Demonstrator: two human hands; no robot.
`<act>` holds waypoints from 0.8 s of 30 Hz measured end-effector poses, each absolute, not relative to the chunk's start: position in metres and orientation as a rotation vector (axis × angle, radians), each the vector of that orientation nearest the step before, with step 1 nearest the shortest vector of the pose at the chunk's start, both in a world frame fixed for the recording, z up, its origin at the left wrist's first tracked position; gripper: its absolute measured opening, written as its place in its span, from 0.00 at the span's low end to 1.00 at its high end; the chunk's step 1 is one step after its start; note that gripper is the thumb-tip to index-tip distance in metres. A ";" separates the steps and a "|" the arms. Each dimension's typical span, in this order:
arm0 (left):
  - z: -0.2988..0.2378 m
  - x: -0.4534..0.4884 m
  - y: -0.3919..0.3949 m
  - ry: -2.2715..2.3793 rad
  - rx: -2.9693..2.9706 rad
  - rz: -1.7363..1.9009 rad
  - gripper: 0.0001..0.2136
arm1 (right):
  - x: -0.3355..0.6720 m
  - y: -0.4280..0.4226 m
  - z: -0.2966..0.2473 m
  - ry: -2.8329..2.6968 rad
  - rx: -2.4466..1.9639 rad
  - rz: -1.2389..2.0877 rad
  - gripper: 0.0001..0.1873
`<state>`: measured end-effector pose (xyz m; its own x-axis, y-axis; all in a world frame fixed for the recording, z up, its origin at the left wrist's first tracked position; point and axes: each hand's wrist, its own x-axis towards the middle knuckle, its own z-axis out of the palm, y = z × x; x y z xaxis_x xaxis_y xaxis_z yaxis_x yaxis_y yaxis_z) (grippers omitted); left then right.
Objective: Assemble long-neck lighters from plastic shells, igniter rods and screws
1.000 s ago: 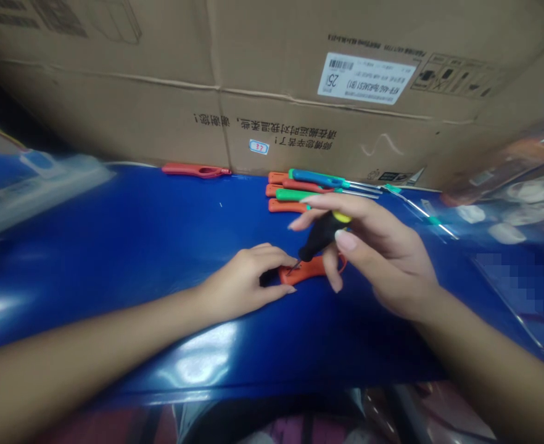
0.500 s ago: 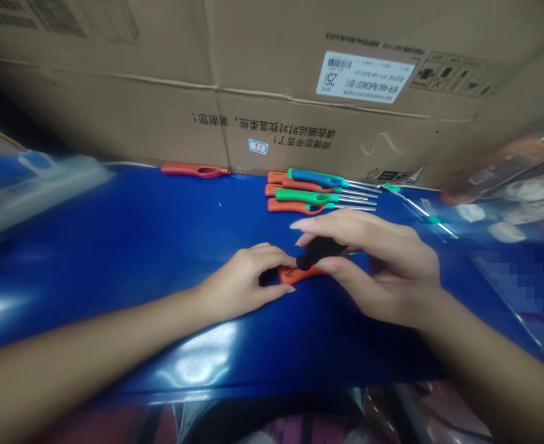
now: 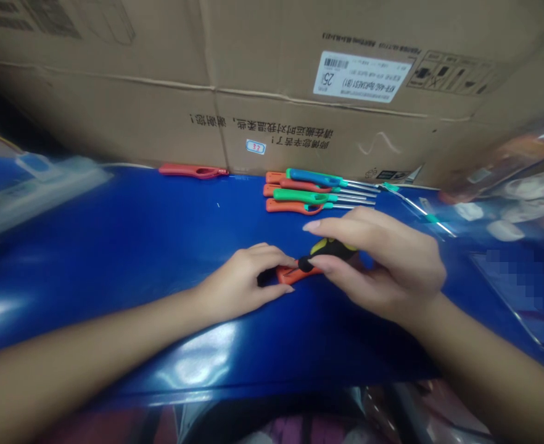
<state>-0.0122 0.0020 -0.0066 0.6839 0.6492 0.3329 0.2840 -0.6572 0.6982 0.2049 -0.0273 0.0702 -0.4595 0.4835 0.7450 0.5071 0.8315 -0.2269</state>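
Note:
My right hand (image 3: 383,265) is closed around a black screwdriver with a yellow cap (image 3: 328,249), lying almost level with its tip pointing left. The tip meets an orange handle piece (image 3: 291,274) that lies on the blue table top (image 3: 137,246). My left hand (image 3: 244,280) rests on the table with curled fingers pinching the left end of that orange piece. Most of the orange piece is hidden under my right hand's fingers.
Behind my hands lies a row of several small screwdrivers (image 3: 316,191) with orange, green and blue handles. A single orange handle (image 3: 192,171) lies further left, against a large cardboard box (image 3: 272,86). Clear plastic bags (image 3: 507,203) sit at the right, another bag (image 3: 36,185) at the left.
My right hand has lowered and tilted the black screwdriver from steeply upright to nearly flat, and its fingers have folded over it. My left hand and the orange piece have stayed put.

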 end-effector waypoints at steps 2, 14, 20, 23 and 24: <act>-0.007 -0.013 0.002 0.710 2.279 0.774 0.11 | 0.206 -0.028 0.069 -2.157 -0.768 0.123 0.19; -0.007 -0.012 0.002 0.704 2.283 0.771 0.11 | 0.203 -0.031 0.071 -2.189 -0.748 0.131 0.23; -0.009 -0.013 0.002 0.702 2.300 0.799 0.11 | 0.207 -0.025 0.067 -2.119 -0.705 0.508 0.22; -0.009 -0.012 0.001 0.717 2.318 0.797 0.10 | 0.206 -0.021 0.065 -2.073 -0.721 0.195 0.17; -0.009 -0.012 0.001 0.721 2.323 0.799 0.10 | 0.205 -0.021 0.065 -2.082 -0.722 0.116 0.18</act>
<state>-0.0124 0.0011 -0.0091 0.6753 0.6406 0.3654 0.2979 -0.6902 0.6595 0.2052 -0.0206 0.0653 -0.4232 0.5343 0.7317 0.4496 0.8250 -0.3424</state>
